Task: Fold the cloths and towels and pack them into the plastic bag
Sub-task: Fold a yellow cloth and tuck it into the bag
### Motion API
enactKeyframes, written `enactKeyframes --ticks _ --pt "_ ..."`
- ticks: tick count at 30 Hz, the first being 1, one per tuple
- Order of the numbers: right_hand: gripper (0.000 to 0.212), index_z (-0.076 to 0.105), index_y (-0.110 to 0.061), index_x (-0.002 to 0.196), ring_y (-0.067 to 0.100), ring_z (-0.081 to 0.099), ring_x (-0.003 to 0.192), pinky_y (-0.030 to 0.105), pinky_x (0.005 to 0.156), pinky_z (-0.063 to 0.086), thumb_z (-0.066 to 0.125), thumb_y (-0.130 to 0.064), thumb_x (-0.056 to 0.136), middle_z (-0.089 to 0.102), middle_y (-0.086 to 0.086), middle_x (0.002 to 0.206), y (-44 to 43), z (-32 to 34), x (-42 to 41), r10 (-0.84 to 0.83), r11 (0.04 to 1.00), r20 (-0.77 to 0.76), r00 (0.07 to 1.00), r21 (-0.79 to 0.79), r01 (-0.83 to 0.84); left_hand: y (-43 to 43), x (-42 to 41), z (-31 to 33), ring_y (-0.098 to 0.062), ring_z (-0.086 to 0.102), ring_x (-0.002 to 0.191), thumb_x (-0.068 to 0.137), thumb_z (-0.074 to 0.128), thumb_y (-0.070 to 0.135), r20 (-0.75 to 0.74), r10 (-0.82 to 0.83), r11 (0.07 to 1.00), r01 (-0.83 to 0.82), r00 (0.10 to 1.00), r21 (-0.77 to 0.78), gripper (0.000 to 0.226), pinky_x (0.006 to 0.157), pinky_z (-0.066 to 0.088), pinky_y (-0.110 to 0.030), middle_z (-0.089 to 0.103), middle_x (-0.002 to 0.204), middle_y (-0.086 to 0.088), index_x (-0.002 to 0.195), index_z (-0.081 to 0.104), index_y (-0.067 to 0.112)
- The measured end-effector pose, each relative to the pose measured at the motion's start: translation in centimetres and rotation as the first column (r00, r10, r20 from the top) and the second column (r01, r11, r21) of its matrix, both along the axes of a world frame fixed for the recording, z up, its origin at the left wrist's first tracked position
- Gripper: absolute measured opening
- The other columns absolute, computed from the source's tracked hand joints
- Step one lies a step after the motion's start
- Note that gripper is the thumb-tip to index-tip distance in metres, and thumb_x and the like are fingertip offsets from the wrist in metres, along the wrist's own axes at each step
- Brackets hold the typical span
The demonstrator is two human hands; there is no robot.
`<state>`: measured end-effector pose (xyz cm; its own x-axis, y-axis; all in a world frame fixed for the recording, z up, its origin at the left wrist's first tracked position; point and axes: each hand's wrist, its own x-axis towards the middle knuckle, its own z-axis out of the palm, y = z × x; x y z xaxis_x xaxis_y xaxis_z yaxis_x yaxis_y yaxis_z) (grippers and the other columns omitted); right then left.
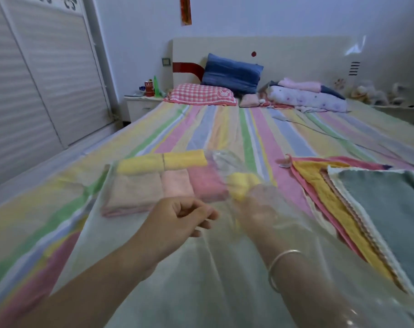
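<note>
Pinching plastic bag (201,280), left hand (177,218); "GAS…" can (149,89)

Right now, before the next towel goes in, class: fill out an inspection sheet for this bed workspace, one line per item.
Surface: striped sheet on a bed.
Job's things: clear bag with folded towels inside; unfolded cloths stacked at the right.
Clutter: pillows and bundled bedding by the headboard.
Hands: left hand pinches the bag's mouth; right hand, inside the bag, holds a yellow cloth.
Cables: grey cord lying across the sheet.
Surroundings: wardrobe; nightstand with a red can.
</note>
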<state>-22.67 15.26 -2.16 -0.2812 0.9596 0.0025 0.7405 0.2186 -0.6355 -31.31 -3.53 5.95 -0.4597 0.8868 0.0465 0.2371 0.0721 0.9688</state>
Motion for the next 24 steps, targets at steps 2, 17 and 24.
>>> enactKeyframes --ticks 2,17,24 --pt "0.049 0.057 -0.01 0.119 0.031 0.054 0.116 0.036 0.094 0.043 0.056 -0.047 0.088 0.058 0.012 0.123 2.3 -0.7 -1.8 -0.138 0.984 0.051 0.989 0.124 0.131 2.9 -3.1 -2.1 -0.007 0.067 0.075 0.088 0.067 0.021 -0.167 0.119 0.993 -0.118 0.979 0.018 0.016 0.074 0.051 -0.025 0.075 0.079 0.007 0.074 0.074 0.021" --pt "0.03 0.061 -0.012 0.114 0.026 0.05 0.106 0.036 0.087 0.035 0.058 -0.023 0.086 0.056 0.009 0.113 12.2 -4.7 -10.4 -0.183 0.854 0.275 0.944 0.52 0.014 19.6 -12.4 -10.5 -0.017 0.04 0.134 0.095 0.049 0.041 -0.797 -0.046 0.975 -0.145 0.602 -0.166 0.047 0.111 0.029 -0.031 0.047 0.144 0.001 0.138 0.045 0.024" --pt "0.084 0.062 0.002 0.115 0.036 0.057 0.119 0.05 0.106 0.027 0.065 -0.062 0.061 0.065 0.019 0.115 11.8 -6.8 -6.2 0.102 0.729 0.447 0.889 0.574 -0.372 19.4 -12.1 -14.0 -0.011 0.004 0.149 0.073 -0.011 0.062 -0.853 -0.179 0.94 -0.172 0.49 -0.296 0.09 0.121 0.0 -0.034 0.012 0.162 0.004 0.154 0.01 0.029"
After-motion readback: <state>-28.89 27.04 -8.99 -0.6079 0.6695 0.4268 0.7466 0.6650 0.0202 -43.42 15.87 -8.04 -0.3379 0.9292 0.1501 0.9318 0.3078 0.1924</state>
